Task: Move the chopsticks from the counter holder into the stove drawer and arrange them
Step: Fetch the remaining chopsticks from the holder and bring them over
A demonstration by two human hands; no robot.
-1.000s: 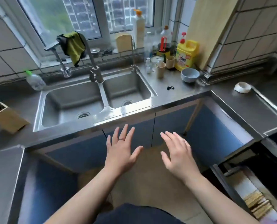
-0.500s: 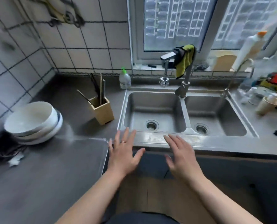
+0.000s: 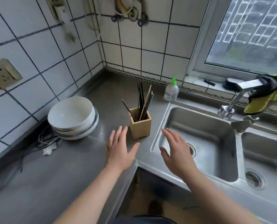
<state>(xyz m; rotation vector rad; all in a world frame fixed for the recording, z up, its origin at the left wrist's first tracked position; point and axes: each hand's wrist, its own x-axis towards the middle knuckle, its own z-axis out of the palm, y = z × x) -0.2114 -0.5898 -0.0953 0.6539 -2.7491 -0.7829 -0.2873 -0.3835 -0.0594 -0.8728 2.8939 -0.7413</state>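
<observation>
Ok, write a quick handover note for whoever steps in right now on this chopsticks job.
Left hand: open, empty, over the counter just short of the wooden holder.
Right hand: open, empty, over the near left corner of the sink.
Chopsticks: all upright in the holder, between the stacked bowls and the sink.
Done: nothing moved.
Left: take the chopsticks out, carry them to the stove drawer, which is out of view, and arrange them.

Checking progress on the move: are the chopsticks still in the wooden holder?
Still in: the chopsticks stand upright in the wooden holder; both hands are open and empty.
</observation>
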